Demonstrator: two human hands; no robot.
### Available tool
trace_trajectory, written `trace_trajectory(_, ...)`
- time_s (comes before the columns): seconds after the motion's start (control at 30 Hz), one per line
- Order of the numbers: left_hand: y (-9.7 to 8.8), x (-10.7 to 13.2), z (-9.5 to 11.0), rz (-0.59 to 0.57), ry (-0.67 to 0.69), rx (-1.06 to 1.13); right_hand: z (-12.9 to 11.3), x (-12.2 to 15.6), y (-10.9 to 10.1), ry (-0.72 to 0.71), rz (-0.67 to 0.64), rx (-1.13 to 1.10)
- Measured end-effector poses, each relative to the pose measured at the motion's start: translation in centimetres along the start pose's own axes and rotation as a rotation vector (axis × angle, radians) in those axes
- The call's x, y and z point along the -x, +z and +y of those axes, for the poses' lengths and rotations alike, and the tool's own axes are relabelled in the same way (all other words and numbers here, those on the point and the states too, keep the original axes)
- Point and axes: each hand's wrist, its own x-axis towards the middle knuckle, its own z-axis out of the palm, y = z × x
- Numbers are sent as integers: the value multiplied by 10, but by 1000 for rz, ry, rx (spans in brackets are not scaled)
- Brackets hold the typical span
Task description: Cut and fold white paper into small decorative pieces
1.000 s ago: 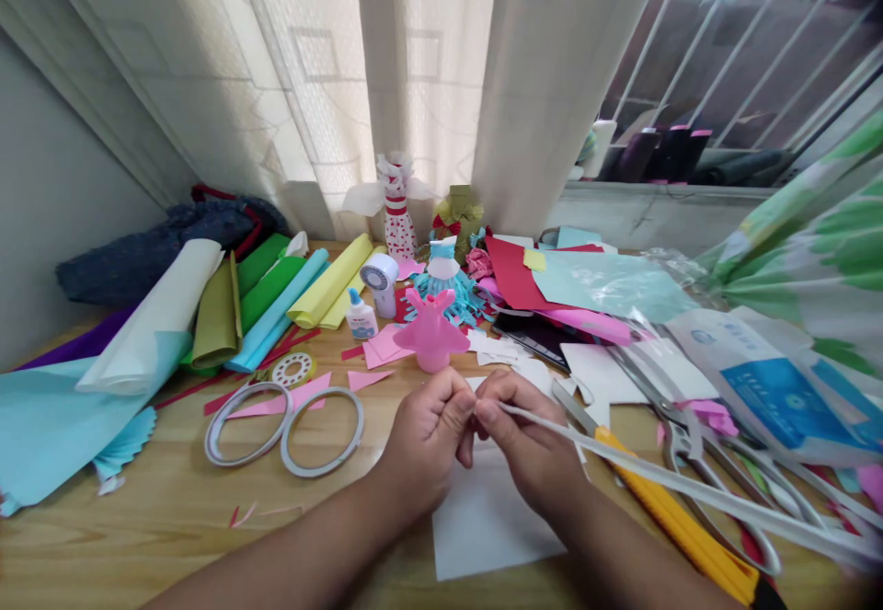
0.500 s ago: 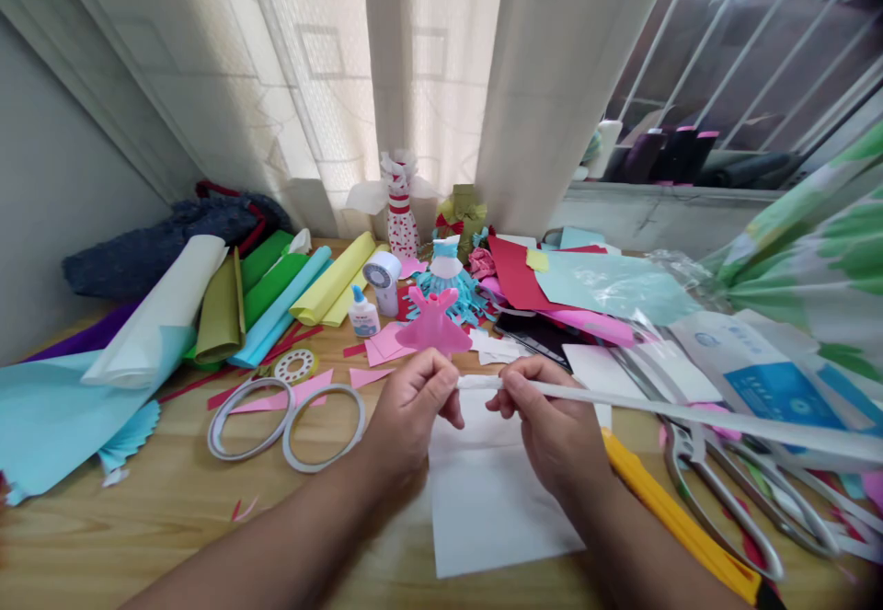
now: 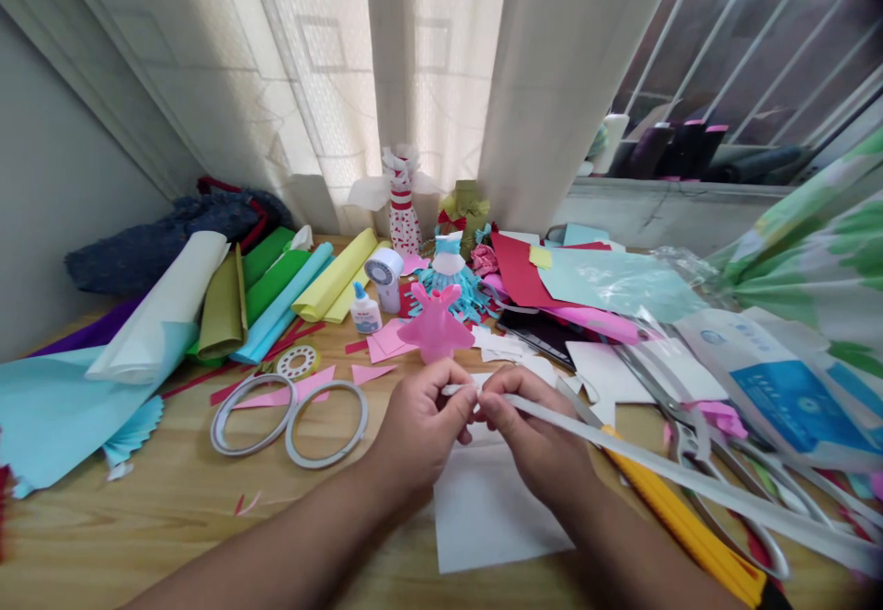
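My left hand pinches the end of a long white paper strip. Close beside it, my right hand grips the same strip, fingertips almost meeting the left ones. From the right hand the strip trails off to the lower right, over the scissors. Beneath both hands lies a folded white sheet. Just beyond them stands a small pink paper dress. A yellow utility knife rests under the strip beside my right forearm.
Two tape rings lie left of my hands, near a glue bottle. Rolled crepe paper fills the left side. Large metal scissors and a blue-white packet lie at right. Several paper dresses stand near the curtain.
My hands have come closer together, the right one moving left along the strip. The strip's trailing part now slopes more steeply down to the right.
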Motion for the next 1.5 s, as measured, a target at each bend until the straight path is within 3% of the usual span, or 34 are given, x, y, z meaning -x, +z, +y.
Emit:
trace_trajectory(0.27, -1, 1, -5, -31, -1, 68, 1, -2, -3, 5, 50, 25)
trace_trajectory(0.4, -1, 0, -7, -16, -11, 159, 4, -6, -4, 44, 95, -111)
trace_trajectory(0.57, 1, 1, -2, -51, -16, 133, 6, -7, -6, 77, 17, -158)
trace_trajectory(0.77, -1, 0, 1, 15, -14, 58, 7, -6, -6, 88, -8, -297)
trace_trajectory(0.9, -1, 0, -1, 17, -7, 27, 4, -3, -6, 56, -55, -161)
trace_trajectory(1.0, 0, 1, -4, -1, -7, 24, 3, -1, -7, 39, -13, -71)
trace_trajectory(1.13, 1, 1, -6, -17, 0, 28, 4, -3, -8, -10, -67, -93)
trace_trajectory(1.3, -1, 1, -3, -60, -6, 72, 6, -6, -10, -1, -1, -16)
trace_trajectory(1.5, -3, 1, 3, -59, 17, 25, 5, -4, -11, 8, -48, -41)
